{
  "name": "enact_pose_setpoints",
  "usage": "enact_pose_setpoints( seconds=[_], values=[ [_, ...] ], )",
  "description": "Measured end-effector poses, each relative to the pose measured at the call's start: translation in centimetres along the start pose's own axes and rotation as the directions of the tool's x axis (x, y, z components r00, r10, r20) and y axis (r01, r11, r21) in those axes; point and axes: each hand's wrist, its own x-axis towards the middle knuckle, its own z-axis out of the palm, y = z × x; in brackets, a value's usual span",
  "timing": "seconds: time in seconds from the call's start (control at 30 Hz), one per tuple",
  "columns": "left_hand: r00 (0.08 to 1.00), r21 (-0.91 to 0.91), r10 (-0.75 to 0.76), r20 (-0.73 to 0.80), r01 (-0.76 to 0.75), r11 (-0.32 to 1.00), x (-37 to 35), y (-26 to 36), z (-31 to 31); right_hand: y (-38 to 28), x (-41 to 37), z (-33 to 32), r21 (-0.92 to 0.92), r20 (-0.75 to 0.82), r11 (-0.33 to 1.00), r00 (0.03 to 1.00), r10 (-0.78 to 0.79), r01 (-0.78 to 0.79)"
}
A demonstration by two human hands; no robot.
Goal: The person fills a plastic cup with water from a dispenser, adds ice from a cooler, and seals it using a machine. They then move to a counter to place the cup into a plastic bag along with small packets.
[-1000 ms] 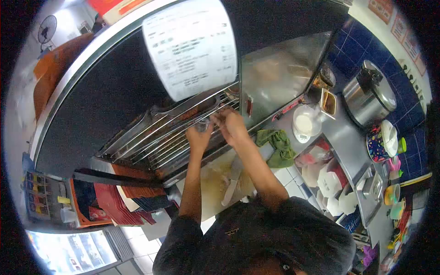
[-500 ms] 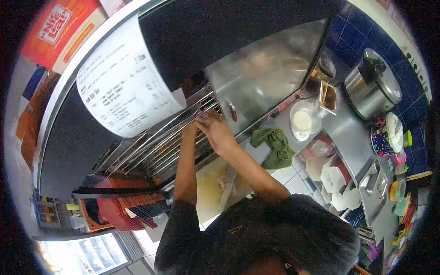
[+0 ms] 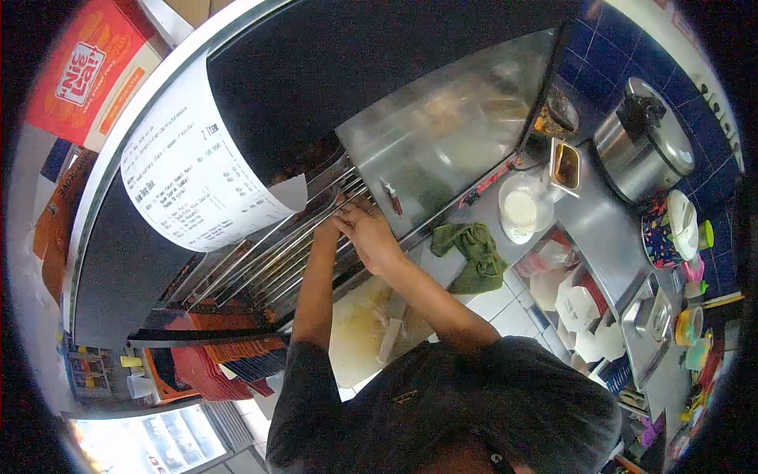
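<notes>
Both my hands are close together at a metal wire rack (image 3: 272, 265) inside a dark-framed cabinet with sliding glass. My left hand (image 3: 328, 227) is closed, its fingers meeting those of the other hand over the bars. Beside it, my right hand (image 3: 369, 233) has its fingers bent and pressed together in a pinch. What lies between the fingers is hidden; a thin metal edge shows just beyond them. A glass panel (image 3: 450, 130) stands to the right of the hands. The printed receipt (image 3: 209, 170) hangs from the cabinet's top edge, left of the hands.
Below the rack is a stained cutting board (image 3: 359, 316). A green cloth (image 3: 472, 257) lies on the counter at right, near a bowl of white contents (image 3: 523, 209) on a scale. Further right are a sauce container (image 3: 567, 167), a large metal pot (image 3: 643, 138) and a steel lid (image 3: 651, 320).
My hands stay together at the rack and have shifted slightly down in view. The receipt and cabinet have moved a little left as the view turned.
</notes>
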Motion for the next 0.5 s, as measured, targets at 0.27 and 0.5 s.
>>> enact_pose_setpoints(
  seconds=[0.27, 0.5],
  values=[
    [0.948, 0.136, -0.039, -0.317, 0.086, 0.987, -5.9, 6.3, -7.0, 0.2, 0.5, -0.6, -0.017, -0.023, 0.998, 0.998, 0.06, -0.06],
    [0.902, -0.504, -0.407, -0.144, 0.287, 0.814, -20.9, 9.9, -12.1, 0.3, 1.1, -2.8, -0.107, 0.019, 0.988, 0.993, 0.118, -0.115]
  ],
)
